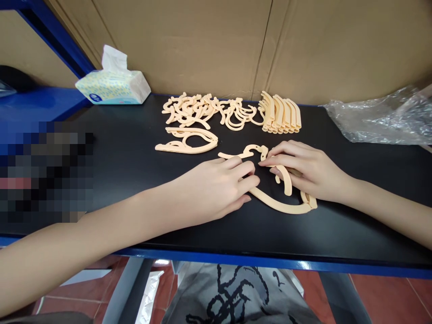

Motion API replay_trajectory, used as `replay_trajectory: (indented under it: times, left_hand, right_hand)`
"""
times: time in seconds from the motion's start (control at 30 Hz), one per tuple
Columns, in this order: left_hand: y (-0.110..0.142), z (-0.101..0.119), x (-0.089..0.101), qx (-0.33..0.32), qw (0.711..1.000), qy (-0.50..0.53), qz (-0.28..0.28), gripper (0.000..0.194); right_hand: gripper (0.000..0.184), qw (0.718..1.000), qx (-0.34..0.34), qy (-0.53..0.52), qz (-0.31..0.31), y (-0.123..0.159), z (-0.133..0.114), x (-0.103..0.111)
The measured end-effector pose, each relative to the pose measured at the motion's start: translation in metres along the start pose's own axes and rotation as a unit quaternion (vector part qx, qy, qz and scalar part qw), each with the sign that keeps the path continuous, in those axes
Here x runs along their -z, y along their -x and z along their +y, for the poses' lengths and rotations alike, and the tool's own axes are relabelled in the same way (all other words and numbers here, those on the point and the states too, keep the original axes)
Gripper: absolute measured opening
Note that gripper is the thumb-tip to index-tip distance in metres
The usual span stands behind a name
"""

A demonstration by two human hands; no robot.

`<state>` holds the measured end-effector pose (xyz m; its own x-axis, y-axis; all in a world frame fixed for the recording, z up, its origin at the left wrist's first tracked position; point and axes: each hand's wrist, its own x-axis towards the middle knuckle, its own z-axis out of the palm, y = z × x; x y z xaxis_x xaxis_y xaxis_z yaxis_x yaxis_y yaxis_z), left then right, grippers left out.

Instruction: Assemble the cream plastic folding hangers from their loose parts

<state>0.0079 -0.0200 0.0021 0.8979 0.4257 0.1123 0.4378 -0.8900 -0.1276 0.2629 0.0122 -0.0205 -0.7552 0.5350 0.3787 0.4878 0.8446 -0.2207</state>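
My left hand rests low over the table, its fingers curled over the left end of a long curved cream plastic hanger arm. That arm bends back at a joint on the right, partly under my right hand. The right fingers are closed on a shorter curved hanger arm; its upper end is hidden by them. Just beyond my fingertips lies a cream hanger piece with a hook. A folded plastic hanger lies farther back, left of it.
Loose hanger hooks and short arms lie heaped at the back, beside stacked curved hanger arms. A tissue pack stands back left. Clear plastic bags lie back right. A blue edge runs along the black table's front.
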Motion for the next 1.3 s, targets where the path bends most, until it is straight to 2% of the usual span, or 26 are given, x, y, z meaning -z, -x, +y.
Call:
replay_trajectory:
  times: [0.83,1.03,1.2,1.3]
  left_hand:
    - [0.0,0.001,0.0,0.001,1.0,-0.003,-0.004,0.03]
    - [-0.001,0.0,0.0,0.015,0.999,0.031,0.005,0.029]
    - [-0.001,-0.005,-0.006,0.043,0.997,0.042,0.052,0.043]
    - [0.001,-0.007,-0.009,0.046,0.997,0.045,0.042,0.047]
  right_hand:
    - [0.024,1.0,-0.015,0.004,-0.004,0.0,-0.001,0.0]
    - [0.024,1.0,-0.004,0.003,-0.003,0.0,0.0,0.0]
    - [0.023,1.0,0.011,0.008,0.0,0.001,0.001,0.0]
    - [0.023,1.0,0.011,0.014,-0.003,0.001,0.001,-0.001]
